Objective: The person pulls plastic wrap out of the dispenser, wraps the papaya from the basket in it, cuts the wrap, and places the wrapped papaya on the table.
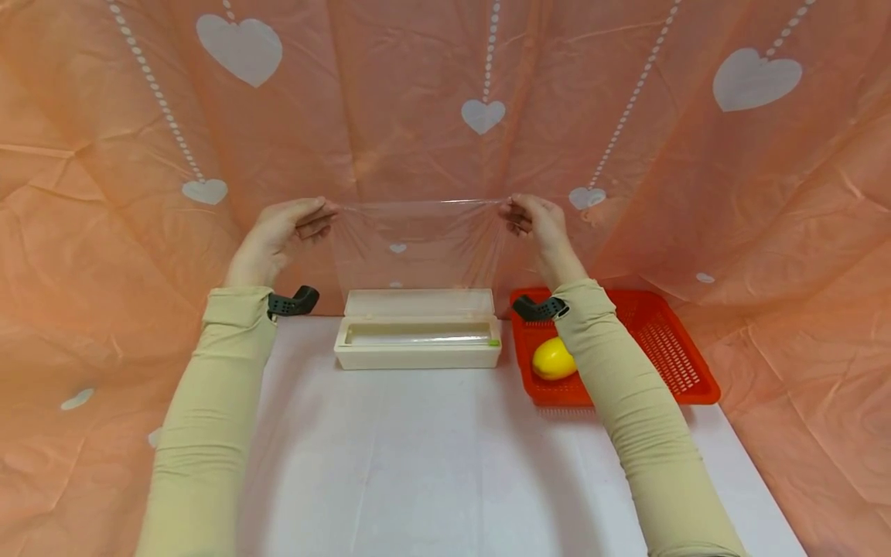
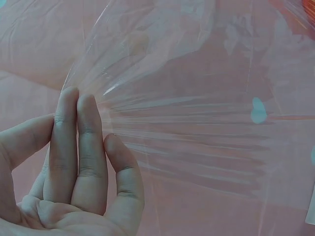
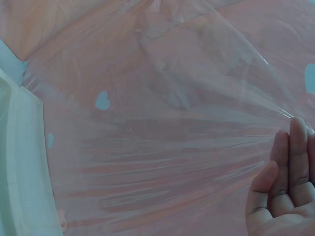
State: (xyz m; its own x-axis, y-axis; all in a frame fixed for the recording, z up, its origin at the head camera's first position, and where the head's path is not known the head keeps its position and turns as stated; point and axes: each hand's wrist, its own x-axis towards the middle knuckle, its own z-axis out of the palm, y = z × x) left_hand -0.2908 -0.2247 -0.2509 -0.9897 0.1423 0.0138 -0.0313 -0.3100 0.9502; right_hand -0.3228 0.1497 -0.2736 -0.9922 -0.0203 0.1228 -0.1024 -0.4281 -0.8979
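Observation:
A clear sheet of cling film (image 1: 418, 232) is stretched upright between both hands above its dispenser box. My left hand (image 1: 285, 232) pinches the film's upper left corner, and my right hand (image 1: 539, 228) pinches the upper right corner. In both wrist views, creases in the film fan out from the fingertips. The film runs down to the cream dispenser box (image 1: 418, 357), whose lid (image 1: 418, 302) stands raised at the back. Inside the box lies the film roll (image 1: 418, 339), with a small green piece (image 1: 493, 342) at the box's right end.
Right of the box stands a red plastic basket (image 1: 668, 340) holding a yellow lemon (image 1: 554, 360), partly behind the right forearm. The white tabletop (image 1: 418, 456) ends at the back against an orange curtain (image 1: 404, 100) printed with hearts.

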